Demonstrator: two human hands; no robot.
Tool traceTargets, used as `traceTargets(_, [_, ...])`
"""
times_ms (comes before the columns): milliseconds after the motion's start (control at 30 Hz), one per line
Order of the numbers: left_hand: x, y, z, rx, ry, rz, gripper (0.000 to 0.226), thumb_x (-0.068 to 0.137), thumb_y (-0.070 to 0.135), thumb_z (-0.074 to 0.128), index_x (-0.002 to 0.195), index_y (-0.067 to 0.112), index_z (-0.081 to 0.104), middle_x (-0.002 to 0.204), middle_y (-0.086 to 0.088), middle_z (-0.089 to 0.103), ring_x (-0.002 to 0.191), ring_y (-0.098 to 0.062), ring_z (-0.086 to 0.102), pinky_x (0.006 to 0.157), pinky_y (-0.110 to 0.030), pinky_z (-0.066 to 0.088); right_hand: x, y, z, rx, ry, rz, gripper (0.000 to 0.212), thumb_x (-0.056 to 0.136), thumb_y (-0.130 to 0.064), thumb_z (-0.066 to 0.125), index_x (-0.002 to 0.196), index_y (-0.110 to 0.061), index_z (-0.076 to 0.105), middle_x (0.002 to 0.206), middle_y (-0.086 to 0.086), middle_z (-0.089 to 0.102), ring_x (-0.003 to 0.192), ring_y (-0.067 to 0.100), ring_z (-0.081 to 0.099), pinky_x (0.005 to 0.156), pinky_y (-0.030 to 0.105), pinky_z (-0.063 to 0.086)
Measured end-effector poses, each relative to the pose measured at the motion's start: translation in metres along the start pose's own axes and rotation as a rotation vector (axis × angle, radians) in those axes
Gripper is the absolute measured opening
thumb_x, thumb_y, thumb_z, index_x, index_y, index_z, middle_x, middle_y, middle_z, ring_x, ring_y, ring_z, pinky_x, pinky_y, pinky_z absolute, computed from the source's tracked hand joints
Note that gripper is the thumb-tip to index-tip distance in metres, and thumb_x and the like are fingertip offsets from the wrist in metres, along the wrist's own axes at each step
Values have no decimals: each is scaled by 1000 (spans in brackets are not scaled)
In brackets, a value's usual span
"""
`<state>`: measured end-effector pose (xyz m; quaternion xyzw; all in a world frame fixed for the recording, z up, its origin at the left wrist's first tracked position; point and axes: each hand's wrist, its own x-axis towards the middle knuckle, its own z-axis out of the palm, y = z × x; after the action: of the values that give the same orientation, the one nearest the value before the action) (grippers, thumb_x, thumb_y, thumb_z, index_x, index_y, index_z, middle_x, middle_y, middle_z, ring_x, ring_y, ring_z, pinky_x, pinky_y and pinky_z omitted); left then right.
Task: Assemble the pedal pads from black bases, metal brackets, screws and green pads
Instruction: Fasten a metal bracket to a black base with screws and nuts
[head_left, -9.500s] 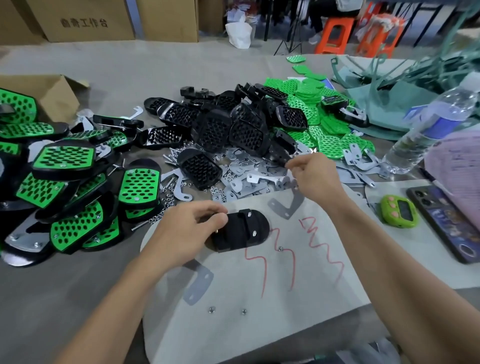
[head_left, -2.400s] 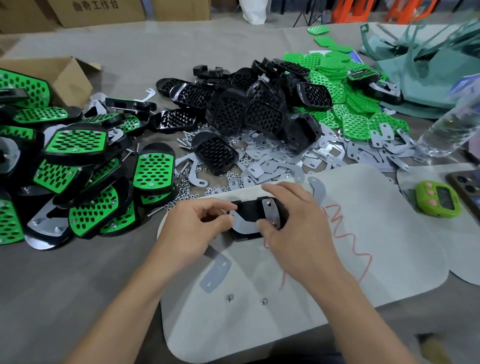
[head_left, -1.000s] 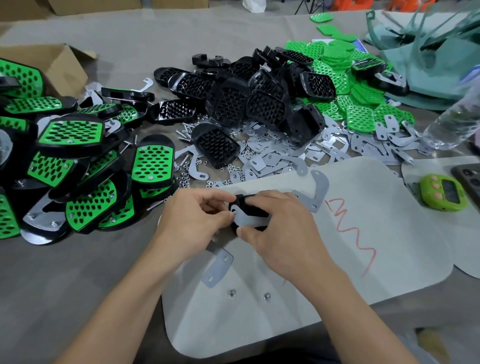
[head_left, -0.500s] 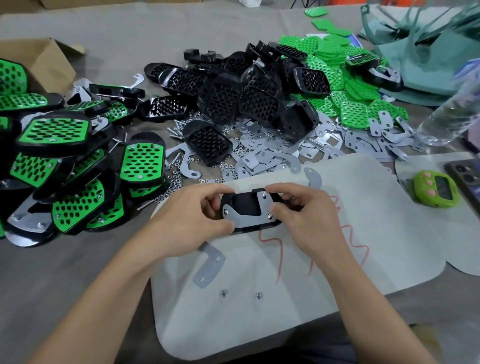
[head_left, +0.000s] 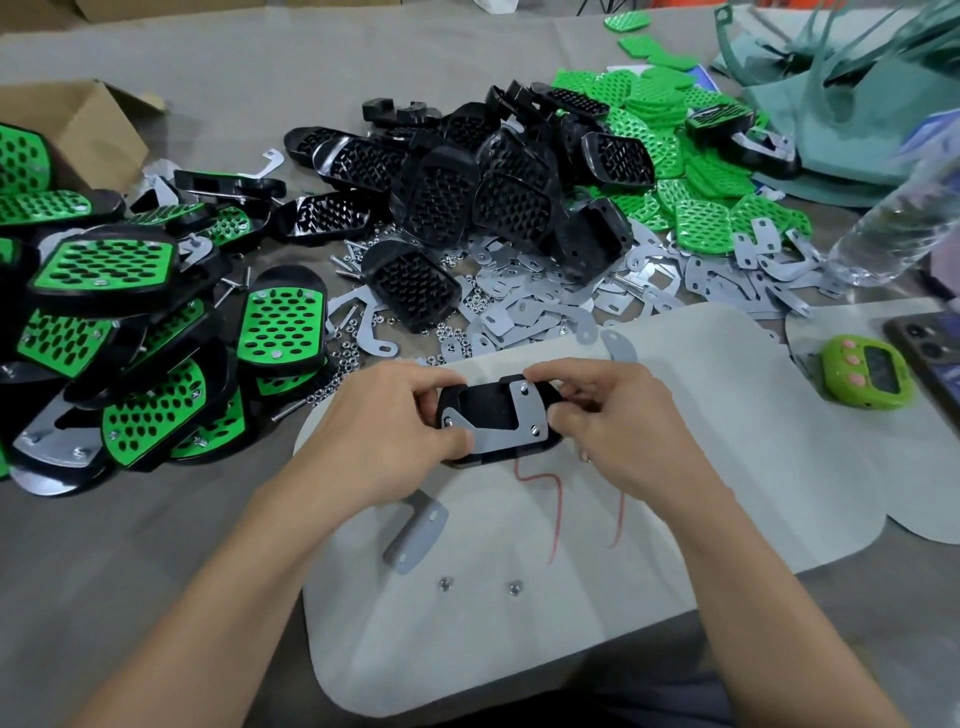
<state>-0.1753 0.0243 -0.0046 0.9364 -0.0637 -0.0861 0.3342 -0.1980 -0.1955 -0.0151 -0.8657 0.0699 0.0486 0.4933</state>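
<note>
Head view: left hand (head_left: 387, 431) and right hand (head_left: 618, 431) are gripping opposite ends of a black base (head_left: 483, 410) with curled fingers, just above the white mat (head_left: 727, 441). A metal bracket (head_left: 511, 428) is lying on the base, three screw ends showing.

We can read no text, number or brand anywhere. The white mat (head_left: 727, 467) carries only red hand-drawn squiggles (head_left: 553, 514) that form no letter we can make out. Just right of the mat, the green timer (head_left: 862, 371) shows a dark screen, and beyond the mat's far right corner the label on the water bottle (head_left: 883, 239) is a blur.
</note>
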Motion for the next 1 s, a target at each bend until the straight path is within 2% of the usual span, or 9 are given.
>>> traceTargets(67, [-4,1,4,65,30,51,50,72,39,82,120,44,69,95,19,56,86,-3,56,68,-17,39,-5,4,-9,-61,-92,-42,55,75,-7,73,115,-46,72,89,-20,67,84,-1,64,80,21,51])
traceTargets(133, [-6,5,9,105,29,97,68,67,51,74,134,45,59,112,28,50,102,-3,54,78,-24,41,-8,5,-12,-94,-156,-71,64,69,-14,80,121,-50,66,97,-24,69,96,-1,65,87,25,56])
traceTargets(233, [-4,11,16,121,18,108,78,62,62,72,137,45,57,119,31,49,114,-4,45,85,-30,36,-9,5,-8,-64,-118,-58,67,63,-18,89,120,-47,68,96,-25,69,95,2,65,89,32,57])
traceTargets(400, [0,8,22,142,24,109,63,70,55,81,129,47,63,110,31,47,107,-1,40,82,-31,34,-6,9,-1,-4,-37,-45,54,68,-18,89,113,-43,74,98,-18,73,92,9,66,93,32,54])
traceTargets(533, [-1,7,22,193,28,144,59,77,57,78,133,46,61,110,29,47,106,-1,39,81,-31,35,-7,10,-1,-24,-21,-62,52,69,-23,87,113,-48,73,95,-25,72,89,0,64,89,24,53])
traceTargets(667, [-5,10,24,242,56,196,54,83,55,74,133,44,59,112,26,50,107,-4,41,84,-29,37,-10,8,1,-120,-18,-128,57,68,-32,86,119,-48,68,103,-19,72,95,-2,62,91,26,53])
traceTargets(833, [-12,10,29,346,106,291,49,88,46,69,133,30,59,117,12,57,106,-15,45,90,-27,34,-2,7,0,-123,18,-128,48,64,-28,87,106,-47,74,80,-29,67,84,-8,61,72,3,42])
traceTargets(900, [-12,13,30,378,113,303,51,86,51,61,132,29,57,116,10,57,105,-15,45,89,-26,32,1,8,1,-100,24,-120,45,64,-26,88,104,-44,76,74,-30,65,80,-10,60,68,2,40])
traceTargets(1000, [-7,15,28,383,86,289,61,83,59,53,138,31,51,118,11,55,109,-14,44,89,-26,33,1,10,2,-97,21,-134,46,67,-32,87,107,-49,73,91,-22,68,86,-8,60,75,7,43])
